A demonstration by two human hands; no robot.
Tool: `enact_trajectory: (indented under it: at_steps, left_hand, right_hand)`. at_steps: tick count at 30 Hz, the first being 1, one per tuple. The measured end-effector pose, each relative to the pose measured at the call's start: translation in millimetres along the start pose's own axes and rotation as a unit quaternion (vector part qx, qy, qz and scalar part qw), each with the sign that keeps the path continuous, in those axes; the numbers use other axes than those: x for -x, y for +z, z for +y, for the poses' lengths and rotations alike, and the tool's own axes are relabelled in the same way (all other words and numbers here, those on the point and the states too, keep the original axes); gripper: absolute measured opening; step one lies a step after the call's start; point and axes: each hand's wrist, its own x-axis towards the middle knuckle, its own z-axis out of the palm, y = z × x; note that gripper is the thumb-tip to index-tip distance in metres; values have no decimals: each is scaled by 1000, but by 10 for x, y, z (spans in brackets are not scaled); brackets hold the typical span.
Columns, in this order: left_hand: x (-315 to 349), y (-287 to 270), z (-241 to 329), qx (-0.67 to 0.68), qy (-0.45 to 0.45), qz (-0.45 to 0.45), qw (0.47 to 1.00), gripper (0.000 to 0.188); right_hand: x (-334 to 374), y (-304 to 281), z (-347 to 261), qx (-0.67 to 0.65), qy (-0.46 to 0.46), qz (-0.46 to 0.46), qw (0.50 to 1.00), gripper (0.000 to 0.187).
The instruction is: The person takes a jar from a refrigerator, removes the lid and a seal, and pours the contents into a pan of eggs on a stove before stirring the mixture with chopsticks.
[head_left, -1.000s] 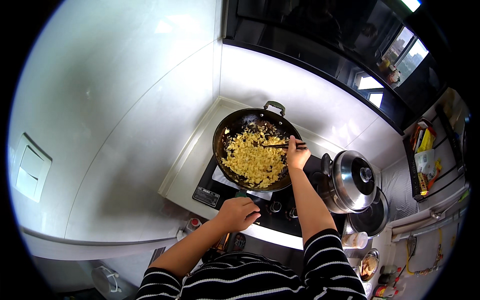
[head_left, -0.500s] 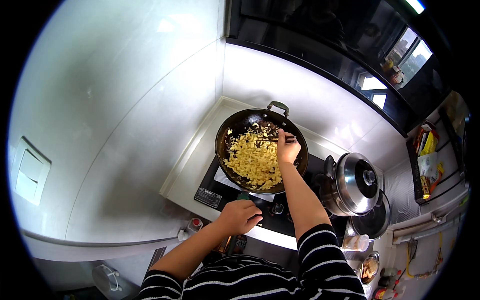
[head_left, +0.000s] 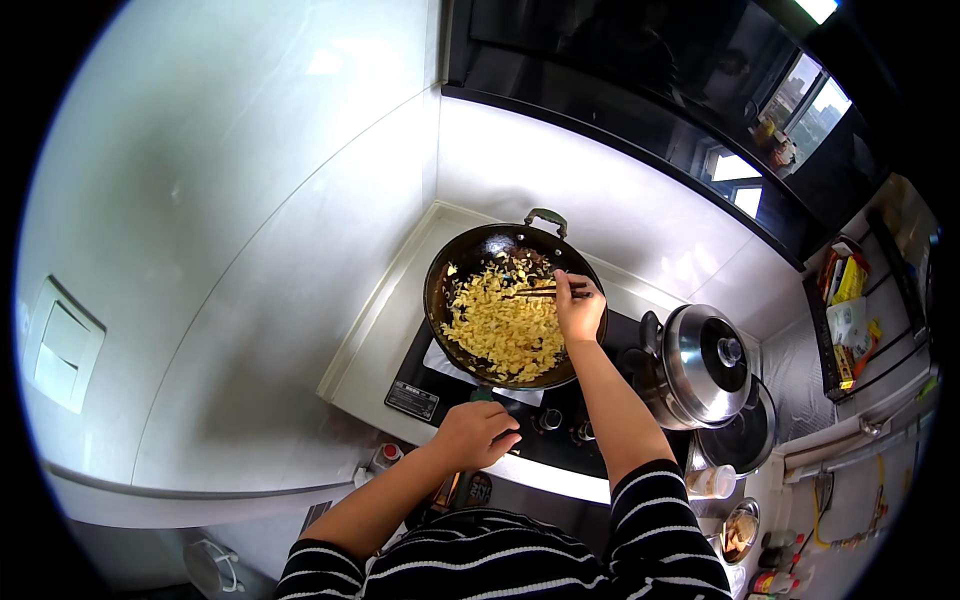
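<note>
Since a second ago the right hand (head_left: 580,308) has slid from the wok's right rim to its far right part, carrying the chopsticks (head_left: 540,291) toward the back of the food, while the left hand (head_left: 475,435) has stayed on the wok's long handle. Behind everything rise the white tiled walls (head_left: 250,250), meeting in a corner just behind the stove, with a dark cabinet (head_left: 640,70) overhead. The black stove (head_left: 560,415) sits in a pale counter (head_left: 375,345), and on its left burner stands the dark wok (head_left: 455,262), filled mostly with yellow scrambled egg (head_left: 500,330) (some darker bits lie at the back). To the right, touching or just beside the wok's side, stands a steel pot (head_left: 695,365) with a domed lid and black knob. The right hand is closed, pinching the chopsticks, whose tips point left over the egg. The left hand is curled shut around the handle (head_left: 480,396) at the near edge of the stove, just above the knobs. A small red-capped bottle (head_left: 385,455) stands by the counter's near left corner.
</note>
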Motion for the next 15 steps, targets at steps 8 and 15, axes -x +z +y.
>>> enact_trajectory:
  at_steps: [8, 15]
  left_hand:
    - [11, -9, 10, 17, 0, 11, 1000, 16]
    - [17, -13, 6, 9, 3, 7, 1000, 15]
  right_hand:
    - [17, 176, 61, 5, 38, 9, 999, 30]
    - [-56, 278, 239, 12, 79, -7, 997, 31]
